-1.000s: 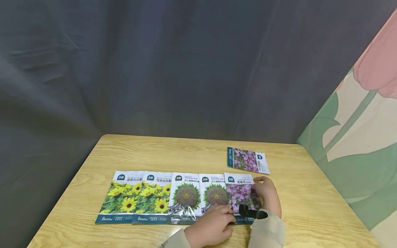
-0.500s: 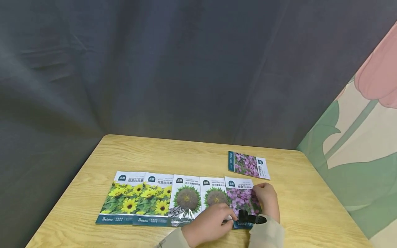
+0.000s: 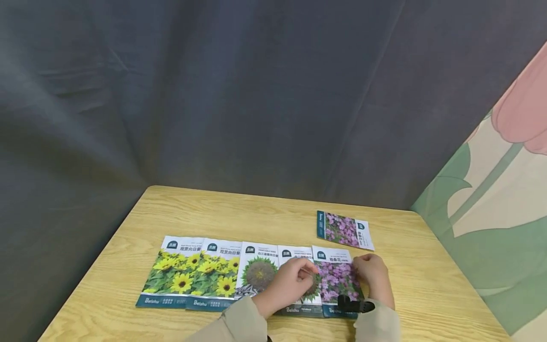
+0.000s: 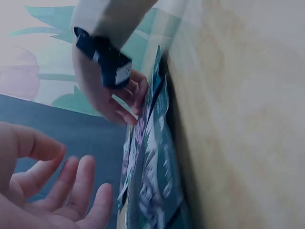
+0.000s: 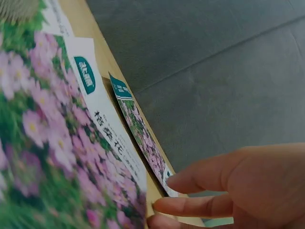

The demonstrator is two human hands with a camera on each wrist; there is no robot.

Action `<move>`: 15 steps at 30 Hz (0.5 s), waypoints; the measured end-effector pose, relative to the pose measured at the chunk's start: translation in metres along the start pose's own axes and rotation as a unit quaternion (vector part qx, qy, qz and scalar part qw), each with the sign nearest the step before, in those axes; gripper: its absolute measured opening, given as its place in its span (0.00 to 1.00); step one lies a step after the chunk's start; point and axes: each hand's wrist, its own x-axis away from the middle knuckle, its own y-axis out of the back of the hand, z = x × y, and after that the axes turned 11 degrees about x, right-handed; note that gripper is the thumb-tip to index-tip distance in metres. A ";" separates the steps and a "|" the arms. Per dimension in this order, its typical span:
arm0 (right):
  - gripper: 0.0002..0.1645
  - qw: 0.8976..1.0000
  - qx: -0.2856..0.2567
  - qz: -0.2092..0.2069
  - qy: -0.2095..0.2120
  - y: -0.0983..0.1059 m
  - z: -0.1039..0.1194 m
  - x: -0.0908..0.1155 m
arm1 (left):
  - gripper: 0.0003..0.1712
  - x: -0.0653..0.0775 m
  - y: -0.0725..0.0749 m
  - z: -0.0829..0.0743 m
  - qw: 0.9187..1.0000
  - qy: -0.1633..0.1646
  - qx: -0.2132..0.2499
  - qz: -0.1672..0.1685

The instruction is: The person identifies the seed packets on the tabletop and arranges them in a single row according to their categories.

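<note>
Several seed packets lie side by side in a row in the head view. At the right end is a pink-flower packet (image 3: 335,275), with my right hand (image 3: 373,275) at its right edge. In the right wrist view that hand's fingers (image 5: 205,179) are extended and pinch nothing; whether a fingertip touches the packet's edge, I cannot tell. My left hand (image 3: 286,287), fingers loosely bent and holding nothing, hovers over two sunflower-head packets, the left one (image 3: 259,274) and the right one (image 3: 305,311), partly hiding both. The left wrist view shows its fingers (image 4: 81,191) spread apart.
Two yellow-flower packets, the outer one (image 3: 171,273) and the inner one (image 3: 215,270), overlap at the row's left end. Another pink-flower packet (image 3: 344,230) lies sideways behind the row. A dark curtain (image 3: 273,104) hangs behind the wooden table (image 3: 222,209).
My left hand has lifted from the packets' lower edges and moved up over the sunflower-head packets. My right hand stays at the pink-flower packet's right edge. The head view has shifted slightly.
</note>
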 end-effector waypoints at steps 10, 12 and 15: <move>0.16 0.992 0.090 -0.053 0.073 0.019 0.001 -0.011 | 0.14 -0.039 0.012 -0.010 0.993 0.015 0.012 -0.121; 0.15 0.987 0.102 -0.079 0.095 0.022 -0.001 -0.019 | 0.15 -0.049 0.013 -0.010 0.989 0.023 0.022 -0.141; 0.15 0.980 0.114 -0.107 0.125 0.023 -0.005 -0.035 | 0.18 -0.064 0.016 -0.009 0.985 0.032 0.025 -0.170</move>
